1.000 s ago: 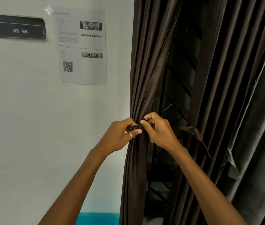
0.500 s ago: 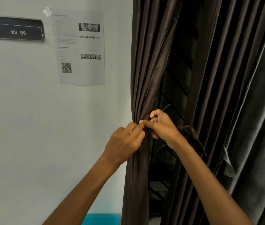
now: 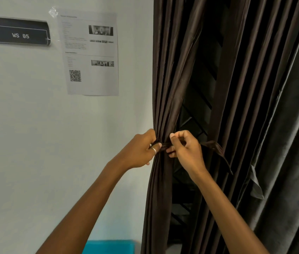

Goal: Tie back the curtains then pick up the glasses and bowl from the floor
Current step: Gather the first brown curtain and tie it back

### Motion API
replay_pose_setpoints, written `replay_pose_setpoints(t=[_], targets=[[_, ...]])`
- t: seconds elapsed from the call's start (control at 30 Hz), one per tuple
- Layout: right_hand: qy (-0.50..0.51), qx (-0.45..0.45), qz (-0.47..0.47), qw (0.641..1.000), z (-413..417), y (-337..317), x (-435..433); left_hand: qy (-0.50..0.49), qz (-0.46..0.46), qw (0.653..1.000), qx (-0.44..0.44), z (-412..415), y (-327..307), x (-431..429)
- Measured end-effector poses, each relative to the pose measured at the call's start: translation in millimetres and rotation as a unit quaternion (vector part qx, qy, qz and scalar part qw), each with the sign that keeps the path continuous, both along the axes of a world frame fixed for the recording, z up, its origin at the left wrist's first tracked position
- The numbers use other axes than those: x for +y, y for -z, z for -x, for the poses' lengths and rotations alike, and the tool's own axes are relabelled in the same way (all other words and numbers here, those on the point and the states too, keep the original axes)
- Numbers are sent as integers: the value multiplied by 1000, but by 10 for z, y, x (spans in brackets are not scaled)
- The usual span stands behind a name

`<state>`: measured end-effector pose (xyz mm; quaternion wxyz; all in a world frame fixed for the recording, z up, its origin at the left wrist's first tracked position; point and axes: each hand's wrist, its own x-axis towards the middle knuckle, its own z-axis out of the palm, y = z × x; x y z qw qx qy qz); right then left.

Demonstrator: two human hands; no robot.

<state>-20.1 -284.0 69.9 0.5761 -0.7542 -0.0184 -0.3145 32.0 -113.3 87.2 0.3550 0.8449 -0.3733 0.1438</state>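
"Brown curtains point(image 3: 165, 88), how many did the figure show?" asked the student.

"Two brown panels hung beside the white wall point(image 3: 35, 125), and one grey drape point(image 3: 291, 143) hung at the far right," the tutor replied. "The left panel was gathered into a narrow bunch at mid height."

"And the hands?"

"Two. The left hand point(image 3: 139, 153), which wore one silver ring point(image 3: 153, 150), had its fingers curled on the one brown tie-back point(image 3: 216, 149) at the front of the bunch. The right hand point(image 3: 185, 151) pinched the same strip between thumb and forefinger, just beside the left. The strip's loose end drooped to the right of that hand."

"Was any writing legible?"

"One black sign point(image 3: 19, 33) read 'WS 05'. One printed sheet point(image 3: 90, 54) next to it carried one QR code point(image 3: 75, 75). Its text was too small to read."
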Motion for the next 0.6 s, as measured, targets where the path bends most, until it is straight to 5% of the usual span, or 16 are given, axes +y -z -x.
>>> replay_pose_setpoints(t=[0.2, 0.6], targets=[[184, -87, 122, 971, 199, 283, 209, 1, -49, 998, -32, -35, -72, -35], [-82, 72, -102, 989, 154, 311, 295, 9, -32, 999, 23, -80, 13, -76]])
